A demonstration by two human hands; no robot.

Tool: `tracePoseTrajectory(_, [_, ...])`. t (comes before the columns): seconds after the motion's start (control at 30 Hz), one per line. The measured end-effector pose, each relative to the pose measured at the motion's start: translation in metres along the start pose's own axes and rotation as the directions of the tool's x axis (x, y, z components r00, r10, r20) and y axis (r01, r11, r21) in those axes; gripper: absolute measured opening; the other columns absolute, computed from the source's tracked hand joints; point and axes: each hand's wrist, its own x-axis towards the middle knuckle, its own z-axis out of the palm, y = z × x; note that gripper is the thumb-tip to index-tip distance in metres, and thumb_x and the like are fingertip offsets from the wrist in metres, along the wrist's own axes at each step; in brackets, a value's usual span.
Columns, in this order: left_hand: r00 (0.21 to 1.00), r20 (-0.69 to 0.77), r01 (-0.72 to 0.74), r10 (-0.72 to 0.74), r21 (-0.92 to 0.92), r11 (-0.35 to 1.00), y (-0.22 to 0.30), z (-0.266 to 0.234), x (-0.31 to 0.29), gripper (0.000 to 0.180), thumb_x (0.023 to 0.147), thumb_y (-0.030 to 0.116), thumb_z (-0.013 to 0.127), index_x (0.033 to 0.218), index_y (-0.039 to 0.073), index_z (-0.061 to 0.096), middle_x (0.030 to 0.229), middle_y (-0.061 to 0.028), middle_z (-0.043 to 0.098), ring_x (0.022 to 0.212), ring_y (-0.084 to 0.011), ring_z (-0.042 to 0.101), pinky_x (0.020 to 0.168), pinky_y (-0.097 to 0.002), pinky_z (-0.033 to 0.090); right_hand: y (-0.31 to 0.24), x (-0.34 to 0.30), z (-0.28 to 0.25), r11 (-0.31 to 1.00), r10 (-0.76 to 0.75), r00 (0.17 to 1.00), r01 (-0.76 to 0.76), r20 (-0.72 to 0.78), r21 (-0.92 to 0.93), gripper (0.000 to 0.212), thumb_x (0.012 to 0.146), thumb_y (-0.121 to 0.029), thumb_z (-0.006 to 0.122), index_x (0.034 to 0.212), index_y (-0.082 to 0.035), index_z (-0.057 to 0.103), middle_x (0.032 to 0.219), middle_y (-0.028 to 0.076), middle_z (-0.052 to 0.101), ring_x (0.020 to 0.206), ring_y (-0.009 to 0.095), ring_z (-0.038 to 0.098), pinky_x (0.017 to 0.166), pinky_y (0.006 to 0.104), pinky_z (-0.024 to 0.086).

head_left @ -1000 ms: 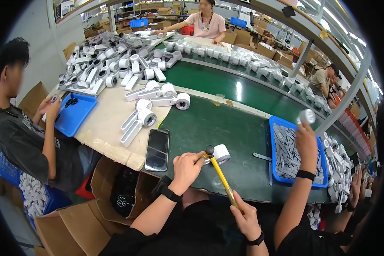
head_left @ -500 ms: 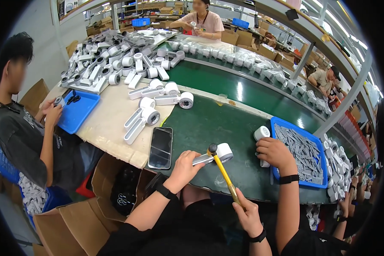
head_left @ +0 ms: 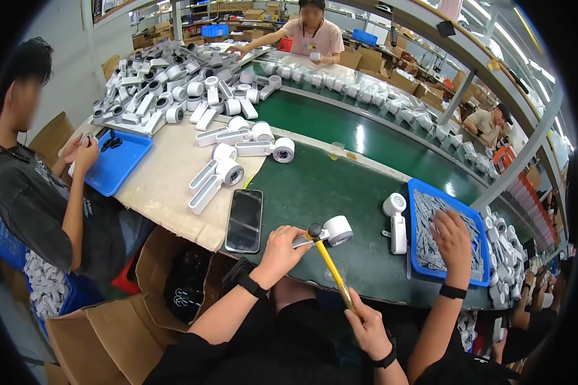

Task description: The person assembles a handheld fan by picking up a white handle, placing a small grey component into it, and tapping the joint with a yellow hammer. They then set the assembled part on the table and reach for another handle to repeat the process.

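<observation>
My left hand (head_left: 282,253) is closed round the handle of a white handheld fan (head_left: 338,231), which lies on the green table with its round head to the right. In my right hand (head_left: 369,328) is a hammer (head_left: 331,264) with a yellow shaft and a dark, rounded head. That hammer head is over the fan's handle, just beside my left fingers; whether it touches cannot be made out. A black phone (head_left: 244,221) lies left of my left hand. Another white fan (head_left: 397,232) rests to the right, beside a blue tray (head_left: 410,256) of grey strips.
A co-worker's hand (head_left: 453,240) is over the grey strips. Several white fans (head_left: 217,176) lie at the left, before a large heap (head_left: 167,83). Another person sits by a second blue tray (head_left: 131,168). Beyond runs a green conveyor (head_left: 340,131); a cardboard box (head_left: 119,337) stands below left.
The co-worker's hand has left the fan on the right and moved over the tray of strips. The hammer head has shifted slightly left and down. Across the conveyor, a person's arm now stretches toward the heap.
</observation>
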Motion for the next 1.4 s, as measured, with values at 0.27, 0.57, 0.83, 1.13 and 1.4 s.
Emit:
tracePoseTrajectory(0.27, [0.991, 0.028, 0.134, -0.131, -0.161, 0.978, -0.003, 0.000, -0.005, 0.028, 0.075, 0.013, 0.080, 0.097, 0.000, 0.067, 0.091, -0.0148, 0.067, 0.089, -0.0343, 0.066, 0.079, -0.0410, 0.053, -0.001, 0.003, 0.004, 0.995, 0.104, 0.991, -0.105, 0.081, -0.001, 0.052, 0.090, -0.001, 0.063, 0.140, 0.001, 0.050, 0.076, 0.007, 0.055, 0.069, 0.010, 0.051, 0.068, 0.0232, 0.045])
tracePoseTrajectory(0.57, [0.988, -0.119, 0.087, -0.100, -0.108, 0.990, -0.010, -0.002, -0.031, 0.032, 0.075, 0.009, 0.079, 0.102, 0.002, 0.065, 0.098, -0.0140, 0.065, 0.094, -0.0333, 0.063, 0.082, -0.0399, 0.051, -0.010, -0.001, 0.001, 0.998, 0.057, 0.997, -0.058, 0.045, 0.017, 0.052, 0.089, -0.001, 0.063, 0.140, 0.002, 0.051, 0.078, 0.005, 0.056, 0.068, 0.009, 0.049, 0.065, 0.0227, 0.043])
tracePoseTrajectory(0.83, [0.991, -0.107, 0.070, -0.085, -0.133, 0.989, -0.012, -0.011, -0.030, 0.029, 0.071, 0.009, 0.082, 0.096, 0.002, 0.068, 0.090, -0.0128, 0.065, 0.090, -0.0312, 0.061, 0.080, -0.0395, 0.050, -0.021, 0.001, 0.003, 0.999, -0.028, 0.995, 0.032, 0.100, -0.036, 0.050, 0.089, -0.001, 0.065, 0.137, 0.001, 0.053, 0.080, 0.014, 0.060, 0.068, 0.021, 0.059, 0.068, 0.0280, 0.047])
tracePoseTrajectory(1.13, [0.992, -0.111, 0.046, -0.064, -0.157, 0.986, -0.015, -0.010, -0.030, 0.028, 0.071, 0.010, 0.081, 0.095, 0.004, 0.068, 0.088, -0.0101, 0.065, 0.088, -0.0297, 0.060, 0.078, -0.0387, 0.049, -0.026, 0.002, 0.006, 0.997, -0.034, 0.988, 0.044, 0.149, -0.065, 0.052, 0.089, -0.001, 0.062, 0.140, 0.003, 0.050, 0.082, 0.009, 0.063, 0.071, 0.010, 0.056, 0.069, 0.0245, 0.046])
tracePoseTrajectory(1.4, [0.989, -0.124, 0.061, -0.077, -0.129, 0.990, -0.018, -0.005, -0.032, 0.026, 0.070, 0.010, 0.081, 0.092, 0.004, 0.068, 0.085, -0.0102, 0.063, 0.088, -0.0302, 0.060, 0.078, -0.0385, 0.049, -0.032, -0.003, 0.008, 1.000, 0.013, 0.994, -0.011, 0.111, -0.014, 0.053, 0.089, -0.002, 0.065, 0.140, -0.001, 0.052, 0.077, 0.013, 0.057, 0.066, 0.021, 0.056, 0.065, 0.0290, 0.046])
